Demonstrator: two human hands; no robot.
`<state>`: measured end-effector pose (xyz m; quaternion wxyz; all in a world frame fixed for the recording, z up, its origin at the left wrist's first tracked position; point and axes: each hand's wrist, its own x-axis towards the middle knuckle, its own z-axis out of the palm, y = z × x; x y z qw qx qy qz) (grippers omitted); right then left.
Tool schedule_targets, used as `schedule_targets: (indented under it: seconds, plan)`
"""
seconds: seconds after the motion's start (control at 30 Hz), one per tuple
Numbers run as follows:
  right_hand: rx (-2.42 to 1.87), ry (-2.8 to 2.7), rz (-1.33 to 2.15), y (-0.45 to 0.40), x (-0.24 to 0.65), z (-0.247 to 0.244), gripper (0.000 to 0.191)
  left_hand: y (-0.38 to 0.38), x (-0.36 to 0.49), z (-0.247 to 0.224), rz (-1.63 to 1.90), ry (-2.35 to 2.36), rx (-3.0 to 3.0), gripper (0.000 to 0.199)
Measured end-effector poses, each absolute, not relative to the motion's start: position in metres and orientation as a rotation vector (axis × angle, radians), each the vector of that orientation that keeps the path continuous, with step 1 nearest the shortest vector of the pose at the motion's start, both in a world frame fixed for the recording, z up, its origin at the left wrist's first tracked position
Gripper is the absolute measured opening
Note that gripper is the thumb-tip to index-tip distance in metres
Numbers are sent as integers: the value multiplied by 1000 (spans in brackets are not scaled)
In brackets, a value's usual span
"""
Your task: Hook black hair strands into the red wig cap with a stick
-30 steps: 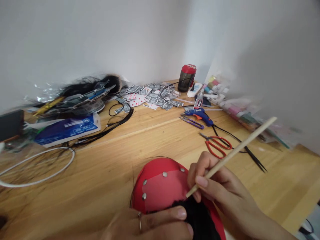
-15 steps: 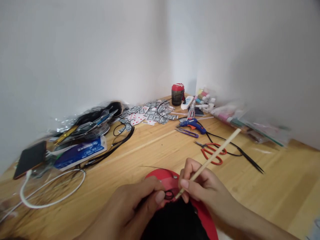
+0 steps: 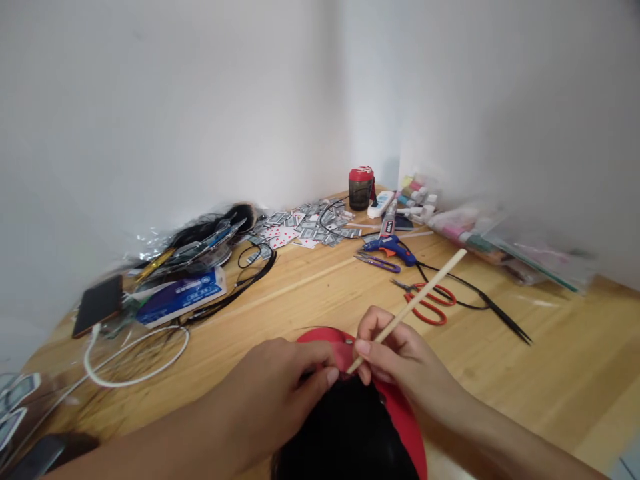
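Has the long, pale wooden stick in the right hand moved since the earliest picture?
Yes, leftward in view. The upper end of the pale wooden stick was far right of the red-handled metal scissors; now it appears much closer.

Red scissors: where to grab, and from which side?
Probably the near loop of the red scissors, from the near right side. They lie flat, blades pointing away to the left, handles toward the person. A black cable runs close by the far loop. In view, the stick in the right hand crosses them, so best keep it clear.
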<state>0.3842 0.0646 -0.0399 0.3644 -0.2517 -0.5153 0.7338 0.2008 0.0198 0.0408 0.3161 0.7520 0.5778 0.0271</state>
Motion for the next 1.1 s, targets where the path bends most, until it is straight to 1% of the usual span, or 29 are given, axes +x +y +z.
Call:
schedule_targets:
  seconds: [0.1, 0.3, 0.53, 0.7, 0.93, 1.1]
  plan:
    - [-650, -1324, 1877, 65, 384, -39, 29, 23, 206, 45, -21, 1539, 2063, 24]
    - [-657, -1332, 1864, 65, 384, -37, 30, 24, 213, 51, -204, 1596, 2186, 31]
    - [-603, -1318, 1877, 68, 384, -40, 30, 20, 219, 57, -376, 1625, 2357, 31]
    - [-604, -1297, 1896, 69, 383, -40, 31, 18, 227, 65, -533, 1598, 2432, 24]
    - [-606, -1249, 1929, 69, 382, -39, 29, 13, 225, 63, -546, 1589, 2424, 22]
    - [-553, -1233, 1951, 71, 381, -43, 28, 10, 221, 63, -548, 1598, 2406, 17]
